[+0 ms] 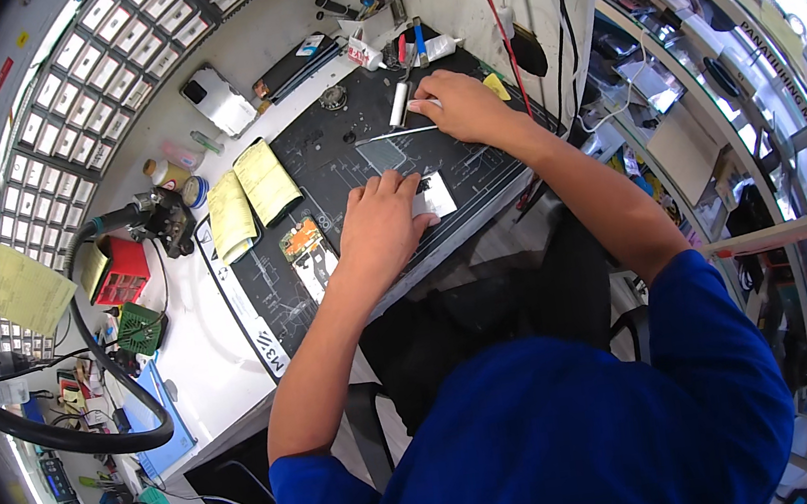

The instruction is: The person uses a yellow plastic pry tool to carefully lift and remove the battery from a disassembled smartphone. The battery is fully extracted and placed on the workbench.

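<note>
On a black work mat (329, 140), my left hand (380, 225) rests with its thumb and fingers at the left end of a flat, shiny silver-white rectangular piece (438, 197), holding it down. My right hand (467, 108) is farther off, its fingertips pinched together over the mat. Something small and whitish shows at those fingertips, too covered to name. Beside them lie a white tube (399, 103) and a thin metal tool (389, 136). A grey mesh-like rectangle (382, 157) is just beyond my left hand. Left of my left wrist lies an opened phone (309, 255) with orange and white parts.
Yellow paper notes (266, 183) lie at the mat's left. Blue-handled pliers (420, 43) and a white tube stand at the back. A silver-backed phone (219, 101) lies behind left. A black hose (80, 322) curves across the left. Glass shelves (699, 115) line the right.
</note>
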Action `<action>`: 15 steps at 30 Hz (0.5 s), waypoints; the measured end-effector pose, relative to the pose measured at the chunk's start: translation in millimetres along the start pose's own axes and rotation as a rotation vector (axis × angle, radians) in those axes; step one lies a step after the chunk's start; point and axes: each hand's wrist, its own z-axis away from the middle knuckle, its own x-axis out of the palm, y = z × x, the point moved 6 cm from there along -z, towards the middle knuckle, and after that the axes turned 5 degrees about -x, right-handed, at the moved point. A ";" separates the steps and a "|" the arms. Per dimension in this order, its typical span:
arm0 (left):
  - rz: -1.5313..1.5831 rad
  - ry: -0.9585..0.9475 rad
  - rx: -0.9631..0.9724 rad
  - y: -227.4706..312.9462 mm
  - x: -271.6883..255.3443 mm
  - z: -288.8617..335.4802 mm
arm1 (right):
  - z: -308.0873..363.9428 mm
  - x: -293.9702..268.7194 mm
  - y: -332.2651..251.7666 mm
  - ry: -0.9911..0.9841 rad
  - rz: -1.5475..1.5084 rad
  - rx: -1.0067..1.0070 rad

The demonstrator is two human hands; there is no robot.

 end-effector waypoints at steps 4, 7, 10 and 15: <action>0.073 -0.032 -0.050 -9.9 0.5 -11.0 | 16.3 -33.8 -23.7 0.209 0.049 -0.212; 0.356 -0.209 -0.279 -24.8 -8.0 -15.6 | 46.0 -55.0 -41.0 -0.082 -0.493 0.262; 0.789 -0.240 -0.396 -41.5 -15.8 -8.5 | 90.7 -46.7 -44.9 -0.123 -0.815 0.517; 1.679 0.104 -0.422 -34.6 -18.6 23.4 | 116.9 -26.0 -98.0 0.003 -1.114 0.450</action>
